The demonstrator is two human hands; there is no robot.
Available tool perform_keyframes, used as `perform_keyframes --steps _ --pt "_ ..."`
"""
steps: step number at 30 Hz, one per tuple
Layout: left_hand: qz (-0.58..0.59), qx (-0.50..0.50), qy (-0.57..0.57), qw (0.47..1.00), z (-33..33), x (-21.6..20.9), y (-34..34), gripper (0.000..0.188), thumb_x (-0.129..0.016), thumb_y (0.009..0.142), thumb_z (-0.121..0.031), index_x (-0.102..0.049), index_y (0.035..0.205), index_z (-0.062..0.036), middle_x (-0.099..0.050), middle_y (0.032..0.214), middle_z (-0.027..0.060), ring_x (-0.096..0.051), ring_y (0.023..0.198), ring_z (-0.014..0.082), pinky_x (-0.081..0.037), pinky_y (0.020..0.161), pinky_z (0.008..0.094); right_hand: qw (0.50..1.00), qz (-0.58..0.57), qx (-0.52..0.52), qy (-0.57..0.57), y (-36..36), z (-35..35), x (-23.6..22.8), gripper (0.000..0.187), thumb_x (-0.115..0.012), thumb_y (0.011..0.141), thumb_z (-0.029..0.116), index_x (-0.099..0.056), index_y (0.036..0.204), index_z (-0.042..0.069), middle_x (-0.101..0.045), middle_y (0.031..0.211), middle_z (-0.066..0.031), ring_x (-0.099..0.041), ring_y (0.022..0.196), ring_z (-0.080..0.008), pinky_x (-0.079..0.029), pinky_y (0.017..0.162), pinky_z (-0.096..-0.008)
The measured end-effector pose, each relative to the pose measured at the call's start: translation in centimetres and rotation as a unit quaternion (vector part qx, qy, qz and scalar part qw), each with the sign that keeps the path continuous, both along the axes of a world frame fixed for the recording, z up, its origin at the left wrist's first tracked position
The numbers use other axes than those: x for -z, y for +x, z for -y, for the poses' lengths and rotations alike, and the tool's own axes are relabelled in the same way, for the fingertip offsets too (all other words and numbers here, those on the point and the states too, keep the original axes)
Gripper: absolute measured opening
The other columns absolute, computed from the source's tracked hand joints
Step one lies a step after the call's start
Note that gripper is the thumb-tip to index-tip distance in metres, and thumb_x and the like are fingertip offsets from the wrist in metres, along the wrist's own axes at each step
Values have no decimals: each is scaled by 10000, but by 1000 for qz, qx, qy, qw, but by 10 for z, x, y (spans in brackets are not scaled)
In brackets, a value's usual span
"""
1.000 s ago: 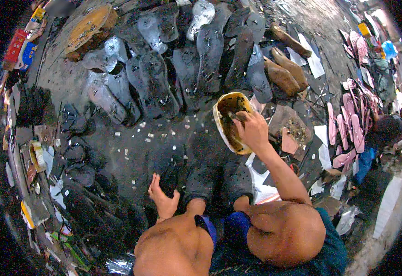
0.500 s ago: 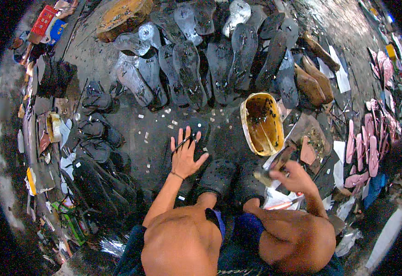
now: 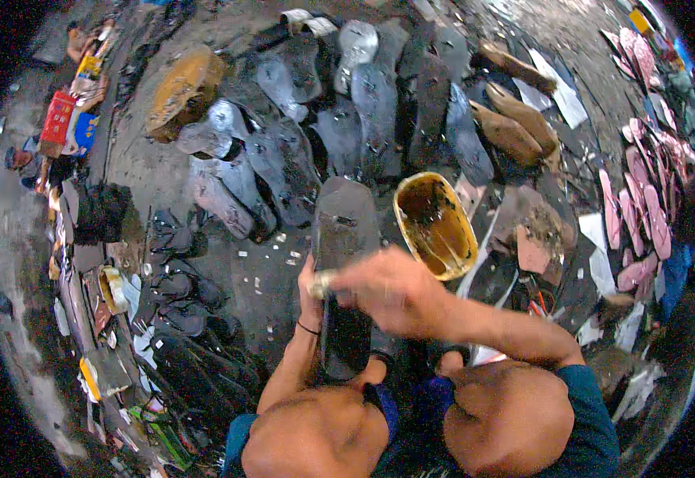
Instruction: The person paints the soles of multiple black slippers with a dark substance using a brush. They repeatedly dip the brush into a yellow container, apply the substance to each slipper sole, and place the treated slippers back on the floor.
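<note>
A long dark sandal sole (image 3: 343, 215) stands out in front of my knees, its toe end pointing away from me. My left hand (image 3: 309, 291) grips its left edge, the fingers partly hidden behind it. Across the middle of the sole reaches my right hand (image 3: 399, 291), closed and blurred by motion. From its fingers sticks a short tool with a pale end (image 3: 322, 281), at the sole's left edge; its exact kind is too smeared to tell. Just beyond the right hand is a yellowish tub (image 3: 467, 239) with dark, sticky-looking residue inside.
Several dark, shiny soles (image 3: 375, 111) lie in rows on the far side. Black strapped sandals (image 3: 180, 279) are heaped at left. Brown foot-shaped forms (image 3: 515, 127), a tan block (image 3: 187, 92) and pink soles (image 3: 634, 207) lie around. White scraps dot the dark ground.
My left hand, earlier spread flat over a black strap, now grips a sole raised toward me. The right hand has swung left from beside the tub to the sole. The view has shifted.
</note>
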State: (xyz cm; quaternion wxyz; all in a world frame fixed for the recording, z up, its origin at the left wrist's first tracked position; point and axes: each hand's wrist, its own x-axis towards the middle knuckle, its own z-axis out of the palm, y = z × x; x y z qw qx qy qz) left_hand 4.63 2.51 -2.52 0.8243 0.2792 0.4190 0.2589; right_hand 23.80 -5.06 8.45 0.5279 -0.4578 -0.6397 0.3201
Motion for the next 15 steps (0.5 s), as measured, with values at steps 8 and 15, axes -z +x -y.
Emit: perform_keyframes --steps 8,15 --pt "225 -33 -140 964 17 -66 26 745 -347 988 -530 -377 1488 22 -475 1458 256 -508 1305 422 -427 1108 487 974 3 203 -101 56 -29 5 244 -729 858 76 -714 1101 85 -736 985 -118 -709 893 -281 -547 793 -390" --pt "-25 2 -31 999 31 -4 4 782 -369 959 -576 -407 1478 7 -523 1423 234 -565 1252 389 -451 1082 472 974 83 194 -88 26 -32 -11 165 -724 888 138 -724 1045 87 -732 964 -117 -699 893 -231 -535 789 -361"
